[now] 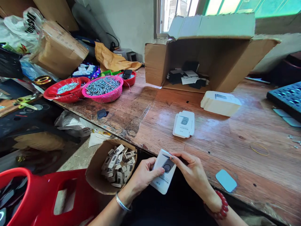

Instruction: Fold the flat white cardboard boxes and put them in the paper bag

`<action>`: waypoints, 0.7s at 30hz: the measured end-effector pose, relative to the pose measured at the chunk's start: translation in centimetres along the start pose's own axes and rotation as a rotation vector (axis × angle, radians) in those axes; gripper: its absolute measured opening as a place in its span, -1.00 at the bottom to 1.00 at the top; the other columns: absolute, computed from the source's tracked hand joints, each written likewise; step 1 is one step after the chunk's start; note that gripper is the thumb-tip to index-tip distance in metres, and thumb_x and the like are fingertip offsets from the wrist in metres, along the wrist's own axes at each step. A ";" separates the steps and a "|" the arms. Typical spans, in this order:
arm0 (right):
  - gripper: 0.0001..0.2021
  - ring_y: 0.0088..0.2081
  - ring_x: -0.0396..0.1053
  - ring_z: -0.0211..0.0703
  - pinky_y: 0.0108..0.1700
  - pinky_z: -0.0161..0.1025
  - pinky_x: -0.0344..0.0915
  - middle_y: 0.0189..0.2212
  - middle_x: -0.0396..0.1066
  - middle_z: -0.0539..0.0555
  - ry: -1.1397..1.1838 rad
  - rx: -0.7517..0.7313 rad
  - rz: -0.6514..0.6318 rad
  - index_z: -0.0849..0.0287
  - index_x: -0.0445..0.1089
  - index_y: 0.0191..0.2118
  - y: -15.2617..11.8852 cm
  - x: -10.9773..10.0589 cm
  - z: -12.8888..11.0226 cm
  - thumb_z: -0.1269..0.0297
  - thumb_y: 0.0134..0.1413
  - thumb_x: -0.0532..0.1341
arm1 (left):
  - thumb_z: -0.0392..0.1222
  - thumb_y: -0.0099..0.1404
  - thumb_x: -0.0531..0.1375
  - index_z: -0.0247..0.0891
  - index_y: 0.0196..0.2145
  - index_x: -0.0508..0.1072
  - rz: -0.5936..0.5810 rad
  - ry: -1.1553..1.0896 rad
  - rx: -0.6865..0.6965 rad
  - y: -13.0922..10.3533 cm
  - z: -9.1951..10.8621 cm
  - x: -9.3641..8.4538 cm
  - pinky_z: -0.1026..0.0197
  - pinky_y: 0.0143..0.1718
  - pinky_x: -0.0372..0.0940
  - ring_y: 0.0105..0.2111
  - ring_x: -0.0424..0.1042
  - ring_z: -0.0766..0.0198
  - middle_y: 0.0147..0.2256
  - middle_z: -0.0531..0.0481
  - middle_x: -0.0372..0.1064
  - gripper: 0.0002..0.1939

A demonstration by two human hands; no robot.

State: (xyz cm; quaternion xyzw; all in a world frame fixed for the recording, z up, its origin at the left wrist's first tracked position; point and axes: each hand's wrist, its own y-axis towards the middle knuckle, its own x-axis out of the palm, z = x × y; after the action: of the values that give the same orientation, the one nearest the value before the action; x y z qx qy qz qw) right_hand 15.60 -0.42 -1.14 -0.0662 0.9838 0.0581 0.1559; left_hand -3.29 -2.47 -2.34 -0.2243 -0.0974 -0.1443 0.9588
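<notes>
A white printed carton (160, 183) with a dark device pictured on it and the word "MAGNETIC" is held above the table's front edge. My left hand (144, 174) grips its left side, thumb across the front. At the upper right corner, my right hand (191, 168) pinches the same carton between thumb and fingers. Beyond the hands, a short stack of flat cartons (184, 124) with matching print lies on the table. A thicker stack of cartons (221, 103) rests farther back on the right.
Below left, an open cardboard box (95, 179) contains many small folded cartons. A large cardboard box (155, 64) on the wooden table (162, 119) holds black and white pieces. Baskets of metal parts (103, 94) stand back left; a light-blue plate (226, 180) lies right.
</notes>
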 end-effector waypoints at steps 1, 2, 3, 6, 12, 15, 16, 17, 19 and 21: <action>-0.83 -0.38 0.52 -0.08 -0.36 -0.24 0.43 -0.39 0.61 0.06 -0.019 0.000 -0.027 0.11 0.58 -0.29 0.2 0.1 0.0 0.18 0.16 0.26 | 0.13 0.00 0.42 -0.33 -0.21 0.57 -0.019 0.022 -0.026 -0.2 0.2 -0.8 0.27 -0.34 0.27 -0.39 0.42 0.24 -0.34 -0.05 0.52 -0.49; -0.82 -0.40 0.51 -0.09 -0.39 -0.25 0.42 -0.41 0.60 0.06 -0.032 -0.002 -0.055 0.13 0.57 -0.25 0.4 0.1 0.0 0.18 0.16 0.26 | 0.13 0.00 0.42 -0.32 -0.20 0.57 -0.037 0.065 -0.054 -0.4 0.4 -1.9 0.28 -0.36 0.28 -0.41 0.43 0.25 -0.34 -0.04 0.52 -0.49; -0.80 -0.43 0.50 -0.11 -0.41 -0.25 0.41 -0.41 0.58 0.06 -0.047 -0.010 -0.072 0.15 0.55 -0.20 0.7 -0.1 0.0 0.17 0.17 0.25 | 0.13 0.01 0.40 -0.31 -0.20 0.57 -0.047 0.128 -0.082 -0.8 0.6 -3.4 0.28 -0.37 0.28 -0.42 0.43 0.25 -0.35 -0.04 0.53 -0.49; -0.77 -0.41 0.48 -0.11 -0.39 -0.23 0.43 -0.36 0.56 0.11 -0.179 -0.095 0.014 0.18 0.51 -0.15 2.4 -2.1 0.6 0.17 0.19 0.22 | 0.16 0.07 0.33 -0.28 -0.21 0.57 0.065 0.449 -0.143 -2.0 0.6 -9.4 0.23 -0.36 0.32 -0.37 0.48 0.13 -0.33 -0.08 0.56 -0.52; -0.71 0.05 0.39 0.28 0.02 0.24 0.36 -0.08 0.54 0.27 -0.611 -0.281 0.188 0.17 0.52 -0.09 7.6 -7.2 3.1 0.16 0.09 0.31 | 0.14 -0.12 0.37 -0.24 -0.23 0.55 0.462 0.887 -0.182 -3.2 0.5 -16.8 -0.06 -0.03 0.29 -0.04 0.45 -0.28 -0.20 -0.20 0.59 -0.47; -0.64 0.17 0.29 0.37 0.10 0.30 0.31 0.04 0.47 0.33 -0.835 -0.334 0.044 0.24 0.50 -0.04 8.6 -7.5 3.5 0.22 0.04 0.36 | 0.19 0.03 0.31 -0.22 -0.26 0.56 0.334 0.721 -0.067 -1.9 2.0 -13.7 0.05 -0.09 0.35 -0.15 0.52 -0.08 -0.24 -0.13 0.60 -0.54; -0.73 0.14 0.34 0.33 0.09 0.26 0.33 0.02 0.49 0.31 -0.884 -0.350 -0.002 0.22 0.52 -0.08 8.5 -7.3 3.4 0.27 0.08 0.33 | 0.20 0.07 0.30 -0.23 -0.27 0.56 0.256 0.617 -0.028 -1.3 2.6 -12.0 0.07 -0.13 0.37 -0.20 0.53 -0.03 -0.27 -0.13 0.60 -0.55; -0.83 0.09 0.40 0.27 0.07 0.20 0.36 -0.02 0.52 0.28 -0.905 -0.361 -0.034 0.20 0.54 -0.16 8.3 -7.0 3.2 0.32 0.13 0.29 | 0.21 0.09 0.30 -0.25 -0.29 0.56 0.195 0.497 -0.002 -0.6 3.2 -10.1 0.07 -0.16 0.39 -0.24 0.54 0.01 -0.31 -0.12 0.59 -0.55; -0.83 -0.07 0.50 0.14 -0.01 0.09 0.42 -0.14 0.57 0.23 -0.914 -0.370 -0.056 0.17 0.54 -0.30 7.4 -6.3 2.8 0.41 0.22 0.18 | 0.20 0.08 0.34 -0.30 -0.30 0.56 0.086 0.269 0.025 0.9 4.2 -6.6 0.08 -0.16 0.40 -0.29 0.55 0.08 -0.33 -0.13 0.59 -0.53; -0.75 -0.19 0.52 0.11 -0.14 0.04 0.47 -0.23 0.57 0.24 -0.932 -0.365 -0.048 0.19 0.52 -0.33 6.5 -5.7 2.5 0.45 0.27 0.10 | 0.19 0.08 0.37 -0.33 -0.31 0.56 0.009 0.088 0.032 2.4 4.8 -3.7 0.08 -0.14 0.41 -0.29 0.55 0.13 -0.32 -0.15 0.58 -0.53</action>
State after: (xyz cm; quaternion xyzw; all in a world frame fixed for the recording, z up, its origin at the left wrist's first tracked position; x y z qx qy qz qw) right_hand 20.73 6.98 -1.12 -0.0820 0.7816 0.2491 0.5659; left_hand -6.59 2.67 0.00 -0.2030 -0.0564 -0.1481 0.9663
